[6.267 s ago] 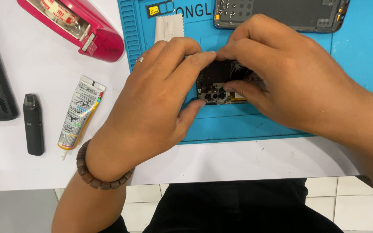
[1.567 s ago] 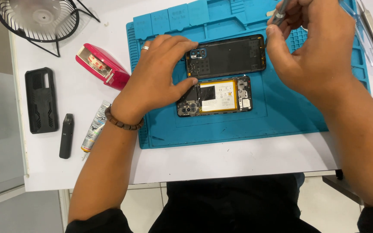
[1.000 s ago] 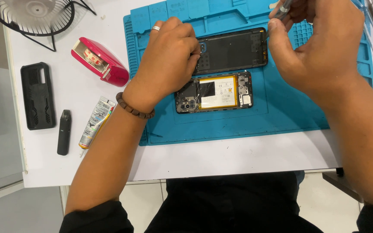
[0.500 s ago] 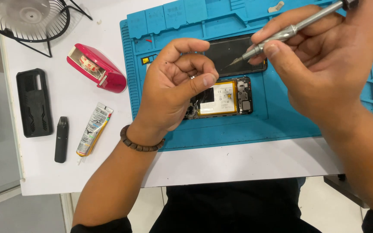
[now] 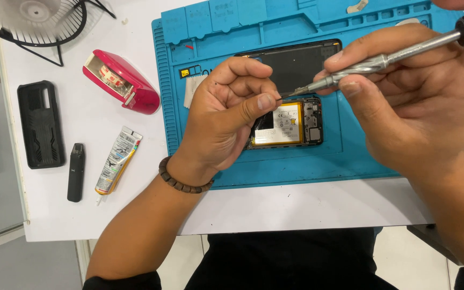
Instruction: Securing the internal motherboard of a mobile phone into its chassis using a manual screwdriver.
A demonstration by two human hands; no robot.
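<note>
My right hand (image 5: pixel 420 113) grips a silver precision screwdriver (image 5: pixel 371 63), its tip pointing left. My left hand (image 5: pixel 226 118) hovers over the left end of an opened phone (image 5: pixel 288 124), which shows its yellow-edged battery and circuit board. The left thumb and forefinger are pinched together right at the screwdriver's tip; anything between them is too small to see. Just behind the phone lies a black phone panel (image 5: pixel 302 64). Both rest on a blue work mat (image 5: pixel 307 161).
On the white table left of the mat lie a red tape dispenser (image 5: pixel 120 81), a glue tube (image 5: pixel 116 161), a black phone case (image 5: pixel 40 123) and a small black stick-shaped device (image 5: pixel 75 172). A wire fan guard (image 5: pixel 33 19) sits at the far left corner.
My right hand brought the screwdriver down from the mat's far side toward the phone. My left hand lifted off the phone and pinched its fingers at the tip.
</note>
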